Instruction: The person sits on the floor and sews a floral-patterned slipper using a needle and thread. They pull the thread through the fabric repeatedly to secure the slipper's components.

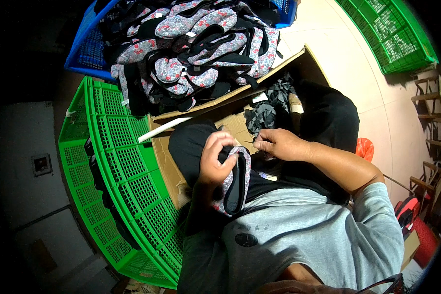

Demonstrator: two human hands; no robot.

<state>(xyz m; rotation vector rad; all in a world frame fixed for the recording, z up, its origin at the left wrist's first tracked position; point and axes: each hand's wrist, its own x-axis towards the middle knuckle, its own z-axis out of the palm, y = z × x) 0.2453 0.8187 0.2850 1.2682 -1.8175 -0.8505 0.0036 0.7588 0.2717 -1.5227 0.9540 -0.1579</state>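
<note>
My left hand (214, 160) is closed around the far end of a floral fabric shoe upper (229, 190) with a black lining. The upper hangs as a long loop over my lap, its opening towards me. To the right, my right hand (281, 145) has thumb and forefinger pinched together, a little apart from the upper. A thin dark sliver shows at those fingertips, too small to name. Beyond both hands, dark fabric scraps (269, 110) lie in a cardboard box (169, 169) between my knees.
A blue crate (86, 51) heaped with floral shoe uppers (196, 54) stands beyond the box. Green plastic crates (132, 166) are at my left, and another green crate (392, 36) is far right. A white stick (164, 129) lies across the box edge. An orange-red bag (364, 148) sits right.
</note>
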